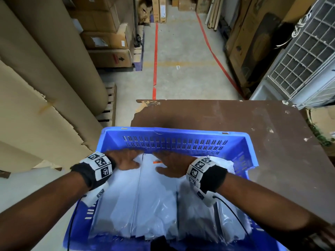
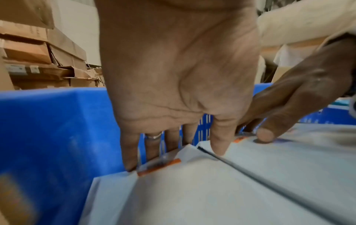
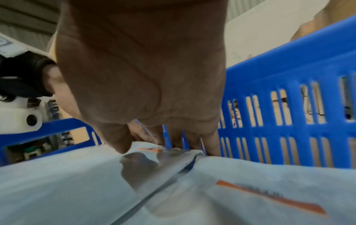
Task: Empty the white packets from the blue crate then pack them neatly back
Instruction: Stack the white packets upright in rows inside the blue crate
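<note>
We observe blue crate (image 1: pixel 241 156) on brown counter (image 1: pixel 262 127), filled with white packets (image 1: pixel 155 192) laid side by side. Left hand (image 1: pixel 125 160) and right hand (image 1: pixel 172 165) both at far ends of packets, fingers (image 2: pixel 133 152) extended down between packet ends and slotted far crate wall, thumbs on top, pinching packet edges. Cardboard boxes (image 1: pixel 107 42) stacked left of aisle.

Crate (image 1: pixel 241 156) on table (image 1: pixel 272 124), 6 o'clock edge. Packets (image 1: pixel 155 196) in crate, side by side. Left hand (image 1: pixel 125 160) and right hand (image 1: pixel 174 165) on packets' 12 o'clock ends. Cardboard rolls (image 1: pixel 45 78) at 9 o'clock.
</note>
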